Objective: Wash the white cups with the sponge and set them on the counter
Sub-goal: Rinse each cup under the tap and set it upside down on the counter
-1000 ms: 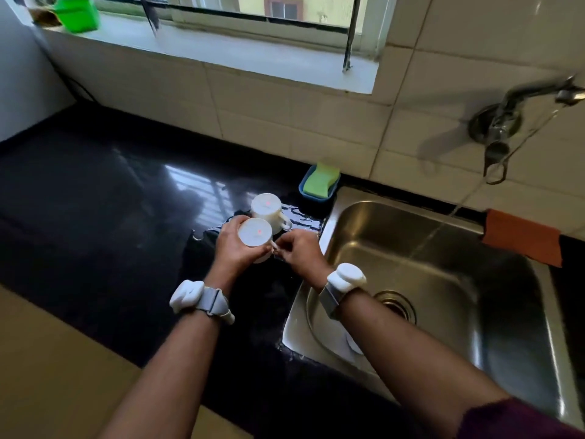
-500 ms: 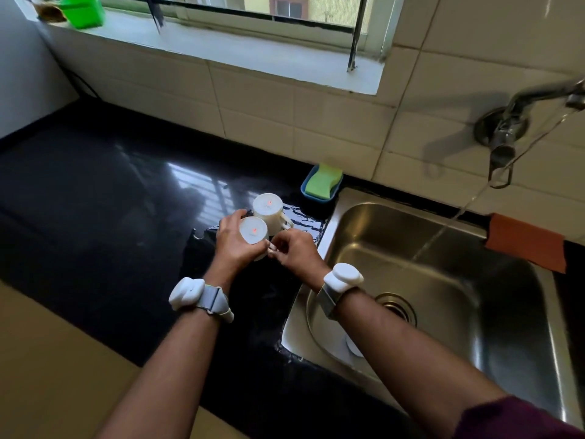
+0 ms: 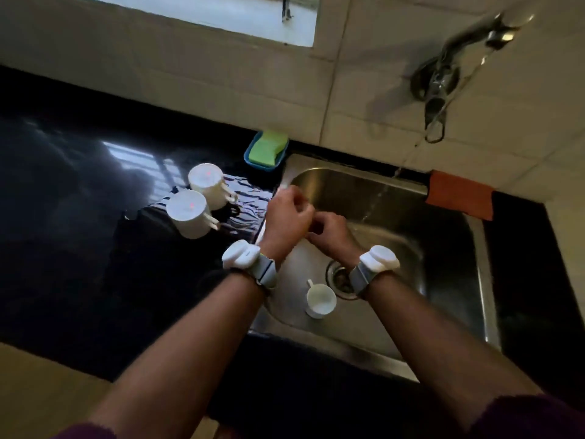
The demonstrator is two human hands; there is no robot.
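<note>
Near cup (image 3: 186,212), far cup (image 3: 205,182) upturned on tabletop (image 3: 79,217) cloth (image 3: 250,198), likely draining. Third cup (image 3: 320,301) upright in sink (image 3: 443,245), probably unwashed; sponge (image 3: 267,146) in tray (image 3: 247,155). Left hand (image 3: 289,215), right hand (image 3: 330,232) meet over sink; fingers (image 3: 302,206) curled, grasp unclear.

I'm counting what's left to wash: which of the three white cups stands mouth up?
The sink cup, by the drain. The rear counter cup and front counter cup sit upside down.
</note>
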